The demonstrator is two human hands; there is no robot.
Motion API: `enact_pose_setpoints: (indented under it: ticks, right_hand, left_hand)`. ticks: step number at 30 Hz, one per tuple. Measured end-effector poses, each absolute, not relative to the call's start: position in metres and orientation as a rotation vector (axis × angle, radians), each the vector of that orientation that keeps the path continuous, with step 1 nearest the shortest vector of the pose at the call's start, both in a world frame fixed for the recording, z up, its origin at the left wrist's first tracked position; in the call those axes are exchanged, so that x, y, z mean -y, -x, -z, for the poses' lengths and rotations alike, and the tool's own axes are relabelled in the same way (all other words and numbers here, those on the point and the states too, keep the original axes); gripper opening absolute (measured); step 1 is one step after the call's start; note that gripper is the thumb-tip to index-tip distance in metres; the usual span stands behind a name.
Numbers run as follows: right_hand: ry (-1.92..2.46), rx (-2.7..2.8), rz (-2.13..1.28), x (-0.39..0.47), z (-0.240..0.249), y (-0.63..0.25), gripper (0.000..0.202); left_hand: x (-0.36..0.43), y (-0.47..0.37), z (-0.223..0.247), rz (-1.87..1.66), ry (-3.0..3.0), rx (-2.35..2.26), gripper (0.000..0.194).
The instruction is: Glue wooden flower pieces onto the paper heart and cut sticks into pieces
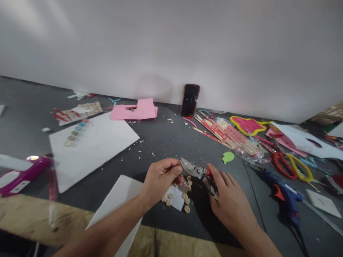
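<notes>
My right hand (pixel 227 192) is wrapped round the handles of metal pruning shears (pixel 197 171), whose blades point left. At the blade tips, the thumb and fingers of my left hand (pixel 163 180) are pinched together; what they hold is too small to make out. Beneath my hands, several small beige flower-shaped pieces (pixel 185 197) lie around and on a small white paper (pixel 177 200) on the dark table (pixel 160 142).
A phone (pixel 190 100) leans on the wall. Patterned sticks (pixel 214 128), red-handled scissors (pixel 283 166) and a blue glue gun (pixel 285 196) lie right. White sheets (pixel 93 146), pink paper (pixel 139 110) and a purple tool (pixel 25 175) are left. Crumbs dot the table.
</notes>
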State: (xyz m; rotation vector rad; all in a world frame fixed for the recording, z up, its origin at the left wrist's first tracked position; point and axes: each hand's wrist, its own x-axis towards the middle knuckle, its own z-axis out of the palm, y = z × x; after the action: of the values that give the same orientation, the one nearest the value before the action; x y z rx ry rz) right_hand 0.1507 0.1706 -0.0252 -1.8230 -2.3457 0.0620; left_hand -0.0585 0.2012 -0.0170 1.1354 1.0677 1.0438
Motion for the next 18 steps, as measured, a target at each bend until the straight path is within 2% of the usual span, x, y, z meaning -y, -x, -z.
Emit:
enact_pose_setpoints:
  ticks: [8,18]
  right_hand:
    - [1.835,2.377,-0.112,-0.17,0.025,-0.15,0.062]
    - [1.898,2.412,-0.069,-0.162,0.021,-0.149,0.054]
  left_hand:
    - [-0.202,0.06,0.01,-0.908,-1.322,-1.166,0.027]
    - [-0.2,0.059,0.005,-0.894,-1.269,-1.178,0.025]
